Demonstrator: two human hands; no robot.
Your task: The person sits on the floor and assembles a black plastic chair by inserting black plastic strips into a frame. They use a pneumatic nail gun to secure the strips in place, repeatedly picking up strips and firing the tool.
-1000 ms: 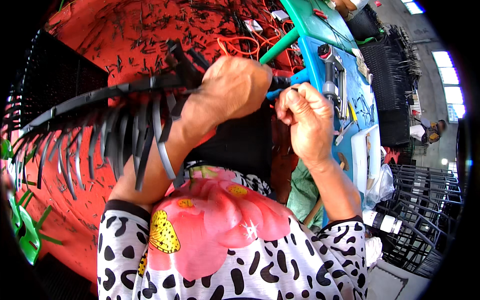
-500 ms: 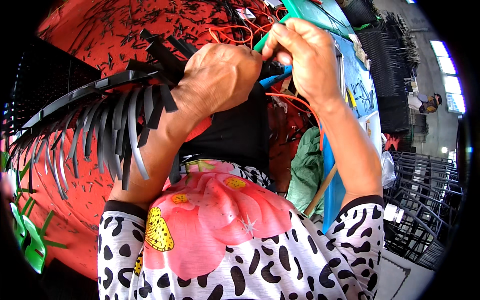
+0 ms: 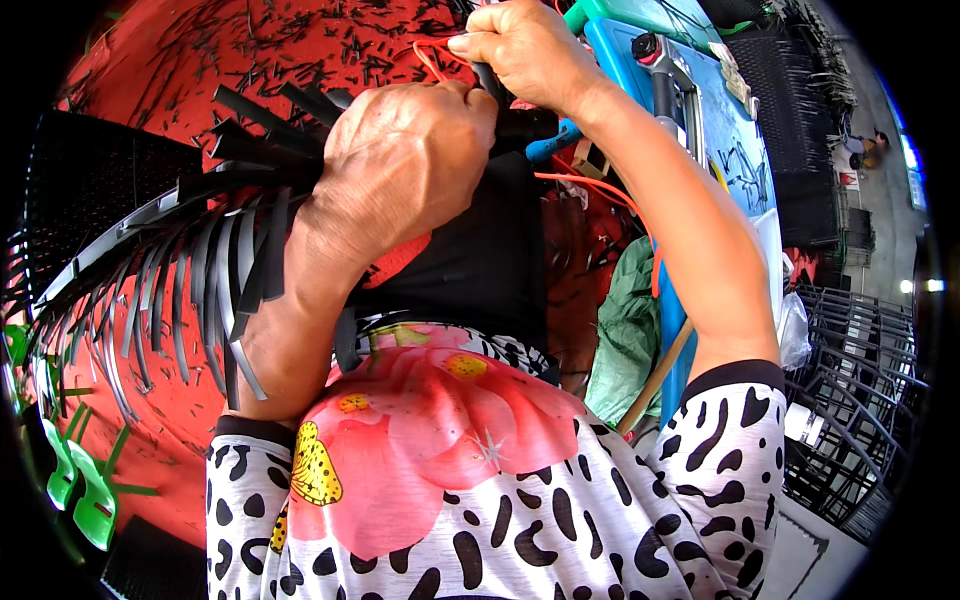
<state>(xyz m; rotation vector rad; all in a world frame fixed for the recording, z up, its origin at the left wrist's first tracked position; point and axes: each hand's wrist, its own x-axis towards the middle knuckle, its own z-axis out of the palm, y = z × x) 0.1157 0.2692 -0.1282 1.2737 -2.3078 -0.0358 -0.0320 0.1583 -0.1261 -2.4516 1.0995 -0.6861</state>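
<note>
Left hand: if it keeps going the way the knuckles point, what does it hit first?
Probably the right hand: the left hand, closed on a bundle of black strips, points up-right and the two look nearly touching. Depth unclear.

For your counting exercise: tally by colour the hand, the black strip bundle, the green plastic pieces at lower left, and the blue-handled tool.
Black strip bundle: 1
Green plastic pieces: 2
Blue-handled tool: 1
Hands, left and right: 2
Total: 6
</note>
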